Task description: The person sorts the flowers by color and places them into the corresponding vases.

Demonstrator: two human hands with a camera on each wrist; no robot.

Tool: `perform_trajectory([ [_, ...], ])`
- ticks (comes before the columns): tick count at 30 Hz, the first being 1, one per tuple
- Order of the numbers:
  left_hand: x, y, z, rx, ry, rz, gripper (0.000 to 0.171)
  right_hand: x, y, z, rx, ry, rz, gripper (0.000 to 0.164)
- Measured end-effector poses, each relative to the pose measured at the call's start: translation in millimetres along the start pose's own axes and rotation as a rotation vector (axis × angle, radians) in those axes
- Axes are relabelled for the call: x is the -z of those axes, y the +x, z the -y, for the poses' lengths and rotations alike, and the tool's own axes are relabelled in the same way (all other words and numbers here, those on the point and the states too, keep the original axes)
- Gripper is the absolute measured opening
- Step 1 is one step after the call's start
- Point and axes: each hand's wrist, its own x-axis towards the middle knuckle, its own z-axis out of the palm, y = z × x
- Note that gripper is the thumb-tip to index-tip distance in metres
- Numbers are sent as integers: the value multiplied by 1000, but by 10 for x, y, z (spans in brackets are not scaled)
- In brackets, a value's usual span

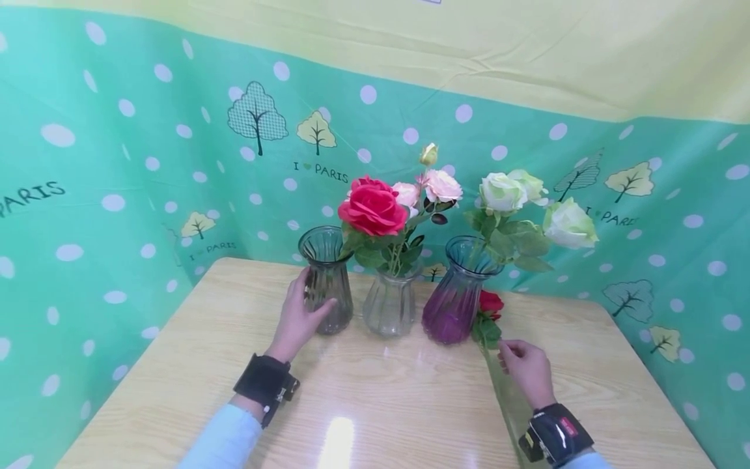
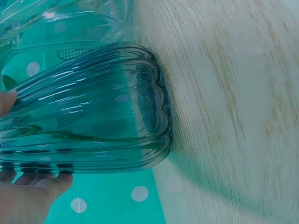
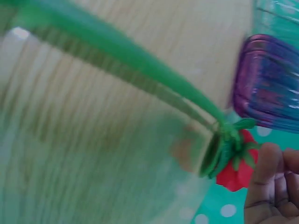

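Observation:
My left hand (image 1: 295, 322) holds a grey ribbed glass vase (image 1: 331, 306), thumb in front and fingers on its outer side. In the left wrist view, a dark green line like a stem shows through the glass vase (image 2: 103, 112). A large red rose (image 1: 375, 207) leans at its right rim; where its stem ends is hidden. On the right, a smaller red rose (image 1: 491, 303) lies beside the purple vase (image 1: 451, 319), its green stem (image 3: 154, 70) stretching toward the near edge. My right hand (image 1: 527, 368) is beside its leaves, fingers loosely bent, with nothing visible between them.
A clear glass vase (image 1: 389, 309) stands between the other two, with pink roses (image 1: 441, 186) above it. White-green roses (image 1: 504, 192) rise from the purple vase. The wooden table (image 1: 387, 404) meets a green dotted curtain (image 1: 140, 215) behind.

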Motion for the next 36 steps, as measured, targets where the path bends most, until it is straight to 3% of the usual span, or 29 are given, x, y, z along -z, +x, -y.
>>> perform_trajectory([
  [12, -17, -6, 24, 9, -3, -2, 88, -166, 211, -77, 83, -216, 79, 30],
  [36, -6, -12, -2, -16, -16, -4, 87, -243, 411, -96, 77, -245, 119, 27],
])
